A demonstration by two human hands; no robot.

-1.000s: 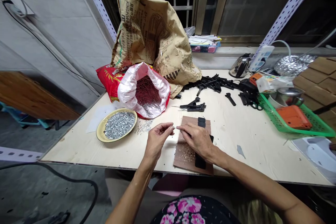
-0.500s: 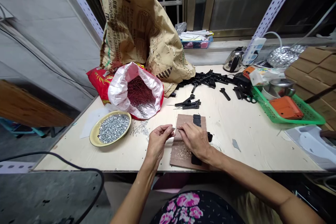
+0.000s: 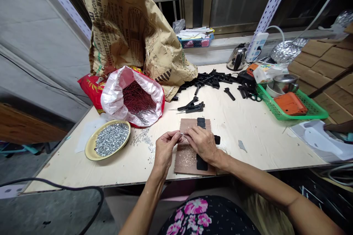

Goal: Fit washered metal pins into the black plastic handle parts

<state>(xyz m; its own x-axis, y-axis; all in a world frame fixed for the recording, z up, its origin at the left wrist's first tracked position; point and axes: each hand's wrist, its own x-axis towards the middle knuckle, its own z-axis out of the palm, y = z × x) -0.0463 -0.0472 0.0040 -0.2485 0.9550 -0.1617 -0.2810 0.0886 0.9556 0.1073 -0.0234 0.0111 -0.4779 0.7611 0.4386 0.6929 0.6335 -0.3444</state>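
Note:
My left hand [image 3: 164,147] and my right hand [image 3: 201,142] meet over the near middle of the table, both pinched on a thin metal pin [image 3: 182,134] held between them. They hover above a brown board [image 3: 190,154] that carries black plastic pieces and pale dust. A yellow plate of small silver bits [image 3: 108,143] sits to the left. Behind it an open red and white bag [image 3: 132,97] holds many thin pins.
A big brown paper sack [image 3: 132,33] stands at the back left. Black plastic parts [image 3: 212,79] lie scattered behind the board. A green basket [image 3: 292,108] with an orange object and a pot is at the right, beside cardboard boxes [image 3: 325,69]. A kettle [image 3: 237,58] stands by the window.
The view has swung left and tilted; the hands stay together, pinched on the pin over the board, with no clear change in grip.

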